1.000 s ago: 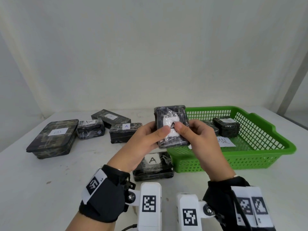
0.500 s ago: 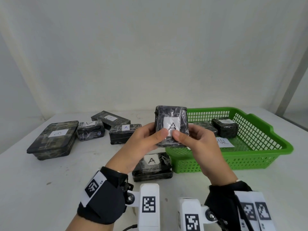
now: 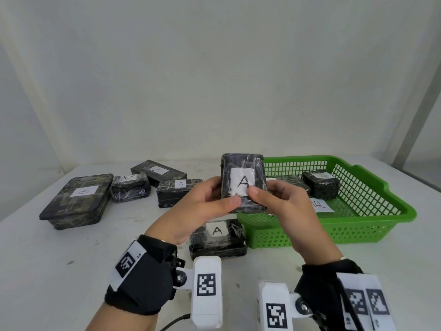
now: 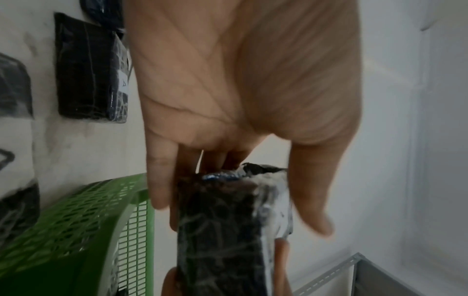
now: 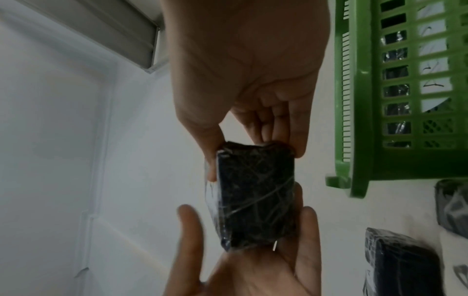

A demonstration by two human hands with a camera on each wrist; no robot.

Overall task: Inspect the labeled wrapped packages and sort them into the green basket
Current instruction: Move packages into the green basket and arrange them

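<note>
Black film-wrapped package (image 3: 243, 182) is held up in front of the chest by both hands, above the near-left corner of the green basket (image 3: 372, 225) and clear of the counter (image 3: 47, 259). The left hand (image 3: 198, 209) and right hand (image 3: 281, 206) are each closed around its lower part, thumbs pressed on the front face, fingers (image 5: 296, 140) curled behind. Inspection is judged to be the step in hand: the white label, marked "A", is turned toward the head camera. The package is stood upright, long axis near vertical, leaning slightly. Next, a lowering into the basket is called for, beside the two packages already inside, with one hand released first. Another "A" package (image 3: 218, 237) lies on the counter just below.
</note>
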